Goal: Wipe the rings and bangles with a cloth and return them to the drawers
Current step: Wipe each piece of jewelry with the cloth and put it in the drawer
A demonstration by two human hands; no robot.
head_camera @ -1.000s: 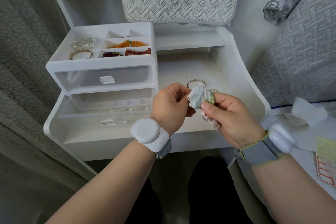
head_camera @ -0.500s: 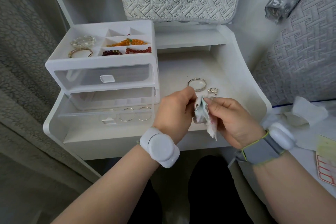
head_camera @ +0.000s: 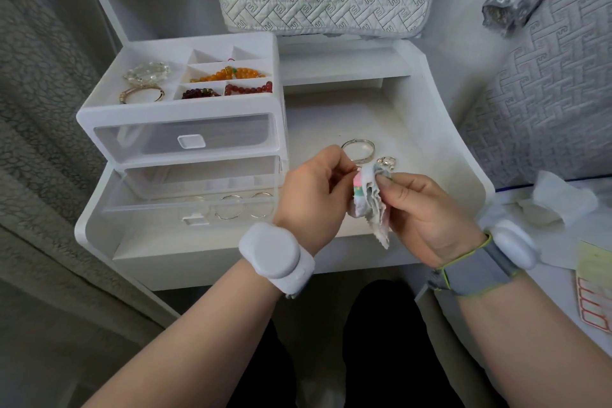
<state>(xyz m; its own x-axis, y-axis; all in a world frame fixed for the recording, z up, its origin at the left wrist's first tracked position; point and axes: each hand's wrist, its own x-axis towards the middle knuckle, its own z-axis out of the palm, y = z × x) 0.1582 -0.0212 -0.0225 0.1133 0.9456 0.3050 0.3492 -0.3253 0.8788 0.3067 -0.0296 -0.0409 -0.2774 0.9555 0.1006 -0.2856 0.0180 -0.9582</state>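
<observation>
My right hand [head_camera: 420, 209] pinches a small crumpled cloth [head_camera: 371, 205] with a zigzag edge. My left hand [head_camera: 314, 189] has its fingers curled against the cloth, pinching a small piece that the fingers and cloth mostly hide. Just behind the hands a silver bangle [head_camera: 358, 150] lies on the white table [head_camera: 414, 129], with a small silver trinket [head_camera: 387, 162] beside it. The clear lower drawer [head_camera: 185, 205] of the white jewellery box [head_camera: 178, 116] is pulled out and holds several thin rings [head_camera: 229, 207].
The box's open top tray holds a crystal bracelet [head_camera: 147, 71], a gold bangle [head_camera: 140, 93] and orange and red bead strings [head_camera: 231, 74]. Its upper drawer [head_camera: 188, 139] is closed. A crumpled tissue [head_camera: 559, 199] and paper labels [head_camera: 592, 295] lie at right. Quilted bedding [head_camera: 546, 76] borders the table.
Both hands dropped lower and nearer me with the cloth, uncovering the silver bangle and trinket on the table. The cloth has been turned and rubbed between my fingers.
</observation>
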